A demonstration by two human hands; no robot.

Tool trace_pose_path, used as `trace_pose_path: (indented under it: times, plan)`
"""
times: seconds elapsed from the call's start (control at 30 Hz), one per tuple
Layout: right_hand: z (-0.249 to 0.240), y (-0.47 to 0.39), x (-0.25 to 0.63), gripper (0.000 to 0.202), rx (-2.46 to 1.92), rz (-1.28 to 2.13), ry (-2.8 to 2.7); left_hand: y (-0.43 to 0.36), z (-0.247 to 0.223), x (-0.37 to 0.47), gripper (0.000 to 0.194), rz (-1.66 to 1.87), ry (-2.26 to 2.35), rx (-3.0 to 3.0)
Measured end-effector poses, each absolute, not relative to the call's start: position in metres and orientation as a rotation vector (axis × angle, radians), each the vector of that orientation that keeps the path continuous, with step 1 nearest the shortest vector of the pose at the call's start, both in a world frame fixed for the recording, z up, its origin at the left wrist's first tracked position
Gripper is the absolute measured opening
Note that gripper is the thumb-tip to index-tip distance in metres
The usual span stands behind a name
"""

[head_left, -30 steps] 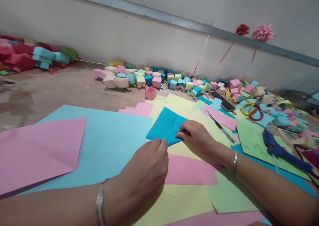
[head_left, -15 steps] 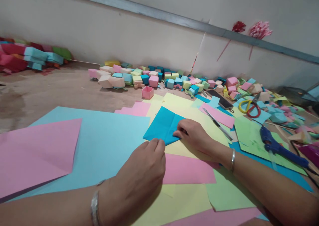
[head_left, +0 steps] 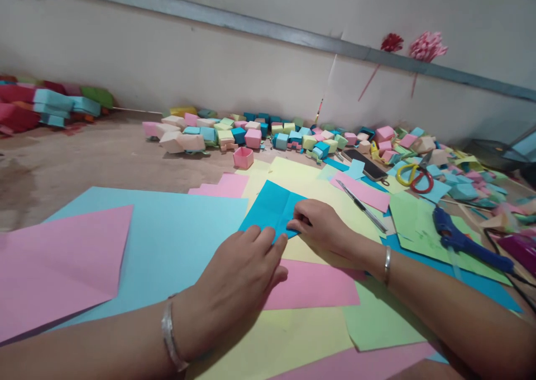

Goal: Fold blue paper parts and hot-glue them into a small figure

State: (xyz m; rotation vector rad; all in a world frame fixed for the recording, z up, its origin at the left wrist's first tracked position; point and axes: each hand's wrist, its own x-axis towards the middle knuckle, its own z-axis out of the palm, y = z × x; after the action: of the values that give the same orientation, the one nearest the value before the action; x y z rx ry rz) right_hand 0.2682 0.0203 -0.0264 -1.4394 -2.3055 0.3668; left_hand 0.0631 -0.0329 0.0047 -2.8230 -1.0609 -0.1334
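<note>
A bright blue sheet of paper with a crease down its middle lies on a yellow sheet. My left hand rests on its near edge, palm down, with the fingers spread a little and the thumb apart. At its right side, my right hand pinches the paper's edge between thumb and curled fingers. A pink strip lies just below the hands. To the left are a large light blue sheet and a pink sheet.
Small folded paper boxes line the wall, with one open pink box in front. On the right lie a craft knife, a phone, scissors and a blue glue gun.
My left hand has opened from a pinch at the blue paper's near corner and now lies flatter over that edge. The right hand keeps its pinch. The view has shifted slightly.
</note>
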Motion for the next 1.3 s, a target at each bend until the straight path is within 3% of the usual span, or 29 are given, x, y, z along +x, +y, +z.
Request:
trace_pose_path:
  times: [0.17, 0.33, 0.63, 0.83, 1.3]
  plan:
    - [-0.026, 0.018, 0.268, 0.028, -1.436, 0.36, -2.31, -0.03, 0.009, 0.067, 0.016, -0.053, -1.123, -2.855]
    - [-0.024, 0.012, 0.266, 0.015, -1.429, 0.392, -2.201, -0.029, 0.01, 0.067, 0.02, -0.013, -1.136, -2.848]
    - [-0.013, 0.012, 0.272, 0.032, -1.51, 0.374, -2.267, -0.03, 0.01, 0.064, 0.02, -0.016, -1.087, -2.859]
    - [0.002, 0.019, 0.278, 0.029, -1.62, 0.564, -2.263, -0.03, 0.011, 0.064, 0.02, -0.01, -1.069, -2.865]
    - [0.008, 0.038, 0.301, 0.001, -1.413, 1.028, -2.325, -0.032, 0.003, 0.058, 0.022, -0.07, -1.066, -2.811]
